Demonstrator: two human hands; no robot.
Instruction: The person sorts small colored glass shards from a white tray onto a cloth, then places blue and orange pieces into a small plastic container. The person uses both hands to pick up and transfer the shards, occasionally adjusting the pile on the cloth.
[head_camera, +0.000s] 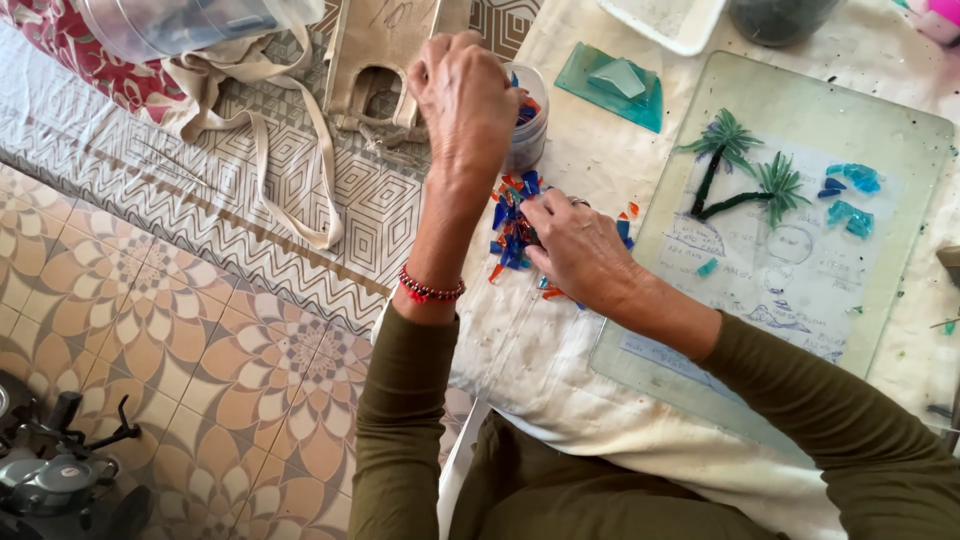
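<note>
My left hand (465, 95) reaches over a small clear plastic cup (530, 135) holding coloured glass bits, fingers curled at its rim; whether it holds a piece is hidden. A red bead bracelet (430, 290) is on that wrist. My right hand (575, 245) rests palm down on a loose pile of blue, red and orange glass shards (510, 225) on the white cloth, fingers gathered among them. To the right lies a clear glass pane (900, 150) over a paper drawing, with green glass palm trees (745, 170) and turquoise pieces (850, 195) laid on it.
Teal glass offcuts (615, 85) lie behind the cup, with a white tray (665, 20) and a dark jar (780, 15) further back. A canvas tote bag (375, 60) and a clear plastic container (180, 25) sit on a patterned cloth at left. A tiled floor (200, 360) lies below.
</note>
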